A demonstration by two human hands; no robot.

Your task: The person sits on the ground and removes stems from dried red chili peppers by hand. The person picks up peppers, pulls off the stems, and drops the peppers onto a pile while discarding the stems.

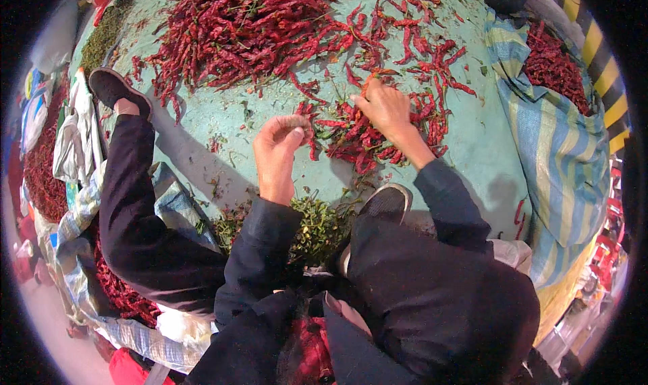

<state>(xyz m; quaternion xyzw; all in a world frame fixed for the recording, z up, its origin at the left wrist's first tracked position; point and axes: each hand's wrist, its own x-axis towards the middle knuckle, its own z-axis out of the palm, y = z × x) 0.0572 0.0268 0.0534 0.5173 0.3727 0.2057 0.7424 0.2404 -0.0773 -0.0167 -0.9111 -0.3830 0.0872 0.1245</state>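
Observation:
My right hand (387,106) pinches an orange-red chili pepper (371,81) between thumb and fingers. Below it, a small heap of dried red chilies (359,152) lies on the pale green sheet (263,132). To the left, my left hand (277,154) has its thumb and fingers curled together just above the sheet. Red chilies show right behind its fingertips, and whether it grips one is hidden. Between my legs sits a pile of green stems and chili caps (319,228).
A large mound of dried red chilies (243,36) spreads ahead. Blue-striped woven sacks stand on both sides, the right one (552,167) holding chilies (554,66). My shoes (387,203) rest on the sheet. A yellow-black striped barrier (602,81) edges the far right.

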